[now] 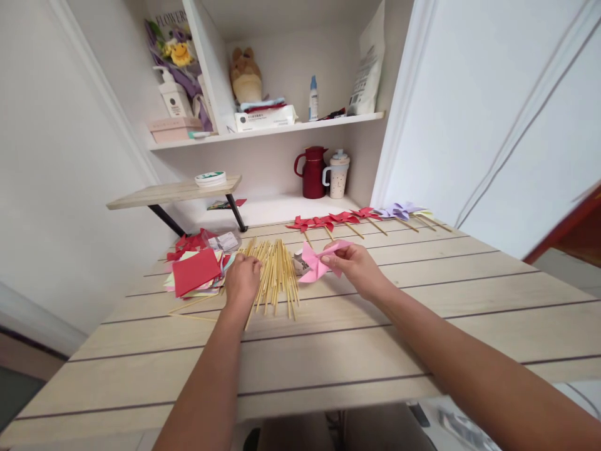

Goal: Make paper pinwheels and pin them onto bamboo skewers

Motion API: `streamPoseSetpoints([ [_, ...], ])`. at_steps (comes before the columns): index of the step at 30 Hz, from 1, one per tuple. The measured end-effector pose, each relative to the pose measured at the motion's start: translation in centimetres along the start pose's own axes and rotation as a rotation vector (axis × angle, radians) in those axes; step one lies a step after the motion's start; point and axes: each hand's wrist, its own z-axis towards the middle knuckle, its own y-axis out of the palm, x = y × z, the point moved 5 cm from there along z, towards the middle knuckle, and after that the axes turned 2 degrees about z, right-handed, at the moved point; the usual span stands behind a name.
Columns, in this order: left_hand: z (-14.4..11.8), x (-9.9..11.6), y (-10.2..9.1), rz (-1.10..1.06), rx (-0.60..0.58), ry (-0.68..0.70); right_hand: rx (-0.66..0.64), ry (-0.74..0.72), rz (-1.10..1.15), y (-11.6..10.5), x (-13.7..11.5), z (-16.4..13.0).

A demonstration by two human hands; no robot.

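A pink paper pinwheel [315, 264] with folded blades is pinched between the thumb and fingers of my right hand [350, 266], held just above the table. My left hand [243, 279] rests at the left edge of a fanned pile of thin wooden sticks [278, 272]. Its fingers are curled down among the sticks, and what they grip is hidden. Behind the pinwheel a small patterned packet [300, 263] is partly covered. To the left of my left hand lies a stack of coloured paper sheets [196, 274] with a red one on top.
Red pinwheels on sticks [345, 218] and purple ones [401, 211] lie along the table's back edge. A clear plastic box [223, 240] and red paper pieces [188, 245] sit behind the stack. A small raised shelf [173, 193], red jug [313, 172] and cup [338, 174] stand farther back.
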Motion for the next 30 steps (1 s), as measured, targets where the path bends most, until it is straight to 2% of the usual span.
streamPoseSetpoints([
  [11,-0.5,-0.6,0.2,0.060,-0.018,-0.139,-0.037,0.018,0.020,0.3,0.2,0.0],
  [16,-0.5,-1.0,-0.1,0.023,0.021,-0.217,-0.047,0.027,0.028,0.5,-0.1,-0.1],
  [19,-0.5,-1.2,-0.7,-0.021,0.084,-0.225,-0.057,0.020,0.029,0.7,-0.5,-0.1],
  [23,-0.4,-0.8,-2.1,-0.110,0.221,-0.155,-0.057,0.019,0.042,0.9,-0.9,-0.2],
  [26,-0.5,0.4,-3.4,-0.195,0.342,-0.072,-0.043,0.028,0.060,0.9,-1.0,-0.3],
  [28,-0.9,1.9,-4.2,-0.351,0.417,0.075,-0.042,0.027,0.089,1.0,-1.2,-0.3],
  [30,-1.7,3.7,-4.7,-0.574,0.413,0.262,-0.040,0.014,0.133,1.0,-1.4,-0.3],
])
